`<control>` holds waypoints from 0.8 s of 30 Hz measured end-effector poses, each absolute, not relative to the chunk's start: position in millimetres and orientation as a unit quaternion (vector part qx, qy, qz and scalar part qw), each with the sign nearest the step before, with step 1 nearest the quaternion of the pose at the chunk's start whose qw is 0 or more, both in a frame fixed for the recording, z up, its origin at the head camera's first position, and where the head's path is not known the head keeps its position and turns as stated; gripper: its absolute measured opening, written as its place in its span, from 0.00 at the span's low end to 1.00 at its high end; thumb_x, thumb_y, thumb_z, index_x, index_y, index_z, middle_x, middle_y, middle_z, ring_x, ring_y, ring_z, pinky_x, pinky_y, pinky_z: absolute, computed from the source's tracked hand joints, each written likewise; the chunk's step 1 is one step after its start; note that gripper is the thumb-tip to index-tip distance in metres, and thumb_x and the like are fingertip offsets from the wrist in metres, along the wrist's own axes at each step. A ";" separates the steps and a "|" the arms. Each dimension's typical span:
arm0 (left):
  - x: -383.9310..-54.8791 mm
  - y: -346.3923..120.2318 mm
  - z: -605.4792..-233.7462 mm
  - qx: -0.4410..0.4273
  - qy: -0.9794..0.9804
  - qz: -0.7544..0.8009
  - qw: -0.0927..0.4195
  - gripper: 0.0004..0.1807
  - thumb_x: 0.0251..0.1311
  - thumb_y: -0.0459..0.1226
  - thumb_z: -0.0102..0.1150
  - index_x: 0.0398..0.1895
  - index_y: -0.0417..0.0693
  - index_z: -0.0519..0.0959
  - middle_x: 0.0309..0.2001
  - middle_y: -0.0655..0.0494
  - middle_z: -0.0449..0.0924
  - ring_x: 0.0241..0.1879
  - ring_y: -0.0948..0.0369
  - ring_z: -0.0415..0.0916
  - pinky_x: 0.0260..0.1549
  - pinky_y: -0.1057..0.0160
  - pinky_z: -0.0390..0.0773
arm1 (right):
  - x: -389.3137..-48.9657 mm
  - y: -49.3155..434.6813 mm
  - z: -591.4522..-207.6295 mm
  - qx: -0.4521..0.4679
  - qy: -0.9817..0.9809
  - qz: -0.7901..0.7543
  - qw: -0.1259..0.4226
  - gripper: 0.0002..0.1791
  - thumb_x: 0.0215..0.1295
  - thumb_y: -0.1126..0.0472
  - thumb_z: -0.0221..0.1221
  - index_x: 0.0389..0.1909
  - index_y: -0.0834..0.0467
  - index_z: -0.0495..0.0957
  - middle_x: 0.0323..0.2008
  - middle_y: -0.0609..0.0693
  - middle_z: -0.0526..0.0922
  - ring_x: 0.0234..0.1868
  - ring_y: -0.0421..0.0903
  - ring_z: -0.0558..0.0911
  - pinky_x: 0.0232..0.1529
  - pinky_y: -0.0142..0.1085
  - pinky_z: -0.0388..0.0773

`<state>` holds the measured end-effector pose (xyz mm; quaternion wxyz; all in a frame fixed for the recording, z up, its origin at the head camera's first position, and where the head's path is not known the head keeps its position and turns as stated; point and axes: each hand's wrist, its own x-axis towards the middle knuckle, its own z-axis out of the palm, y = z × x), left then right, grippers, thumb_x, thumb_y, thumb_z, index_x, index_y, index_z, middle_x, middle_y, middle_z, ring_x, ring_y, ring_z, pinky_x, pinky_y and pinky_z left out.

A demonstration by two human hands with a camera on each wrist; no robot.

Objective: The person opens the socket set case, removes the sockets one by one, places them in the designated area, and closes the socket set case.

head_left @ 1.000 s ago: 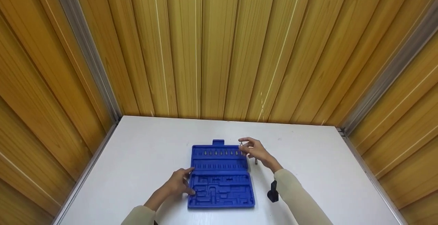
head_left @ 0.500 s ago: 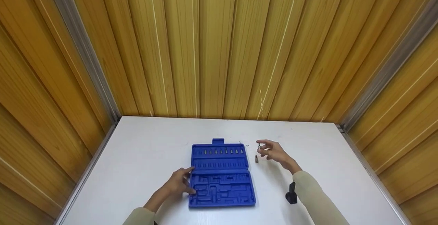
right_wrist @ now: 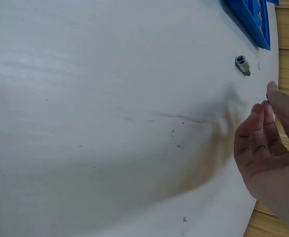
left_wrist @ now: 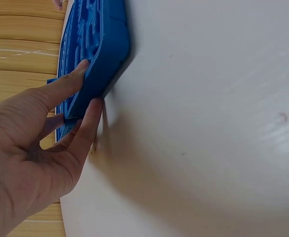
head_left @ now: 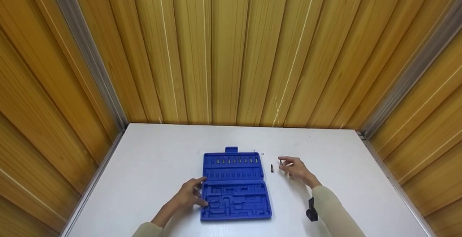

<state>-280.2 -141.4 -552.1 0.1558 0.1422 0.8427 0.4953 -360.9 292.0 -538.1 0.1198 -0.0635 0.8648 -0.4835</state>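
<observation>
A blue plastic tool case (head_left: pixel 236 217) lies opened out flat on the table, its moulded half nearer me. In its far half several small metal bits (head_left: pixel 234 160) stand in a row. My left hand (head_left: pixel 187 194) holds the case's left edge; the left wrist view shows the thumb on the rim and fingers against the side wall. To the right of the case, my right hand (head_left: pixel 296 168) pinches a small metal bit (head_left: pixel 280 162) above the table, mostly hidden by the fingers in the right wrist view. Between hand and case lies a short metal socket bit (right_wrist: pixel 242 64).
The white table (head_left: pixel 162 150) runs back to a wood-patterned panel wall (head_left: pixel 231 49). Metal posts stand at both back corners. A black device (head_left: pixel 312 211) hangs at the right sleeve's cuff.
My right hand has moved from over the case's far right corner out to the right and lower, still pinching the small bit. My left hand has stayed on the case edge.
</observation>
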 end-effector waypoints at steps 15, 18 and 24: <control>-280.3 -142.0 -553.6 0.144 0.846 0.488 0.161 0.50 0.44 0.24 0.78 0.73 0.29 0.62 0.50 0.42 0.73 0.41 0.56 0.78 0.44 0.58 0.83 | -358.3 282.6 -558.9 -0.102 0.910 -0.398 0.055 0.22 0.63 0.70 0.64 0.58 0.74 0.77 0.38 0.64 0.84 0.40 0.50 0.80 0.41 0.38 0.76; -279.7 -143.0 -554.0 0.145 0.846 0.488 0.158 0.50 0.44 0.24 0.77 0.73 0.29 0.63 0.50 0.41 0.74 0.40 0.56 0.79 0.44 0.57 0.84 | -357.5 278.9 -558.6 -0.112 0.911 -0.394 0.045 0.22 0.63 0.72 0.63 0.57 0.76 0.77 0.35 0.65 0.84 0.37 0.48 0.79 0.37 0.35 0.75; -279.5 -142.2 -552.9 0.150 0.843 0.492 0.156 0.50 0.44 0.23 0.77 0.74 0.29 0.62 0.50 0.40 0.73 0.41 0.55 0.79 0.44 0.60 0.84 | -357.8 277.5 -559.6 -0.107 0.915 -0.387 0.031 0.22 0.63 0.70 0.64 0.57 0.76 0.77 0.33 0.65 0.85 0.31 0.45 0.77 0.31 0.31 0.71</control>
